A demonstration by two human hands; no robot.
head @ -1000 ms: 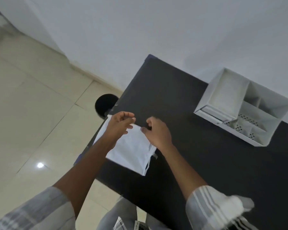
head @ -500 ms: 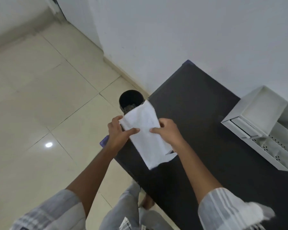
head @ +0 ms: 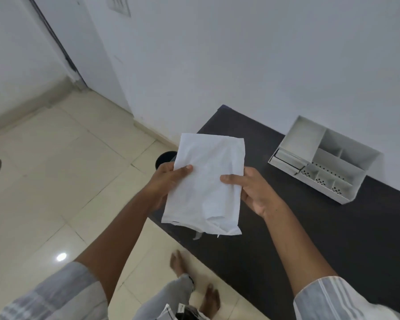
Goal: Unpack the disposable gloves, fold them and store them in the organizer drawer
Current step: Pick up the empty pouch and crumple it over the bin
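Both hands hold the white packet [head: 206, 183] of gloves up in the air over the near-left edge of the dark worktop [head: 310, 227], the left hand [head: 165, 184] pinching its left side, the right hand [head: 252, 189] its right, each grip closed on it, probably so that a sealed end can be found and torn. Well apart, by the wall, sits the white organizer [head: 326, 158], its small drawer [head: 284, 158] looking closed.

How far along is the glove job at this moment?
Early stage. Done: nothing visible beyond picking up the white packet. In hand: left hand and right hand hold it by its sides above the dark table's edge; no gloves are out. Left: unpacking, folding, and storing in the white organizer, whose drawer looks nearly closed.
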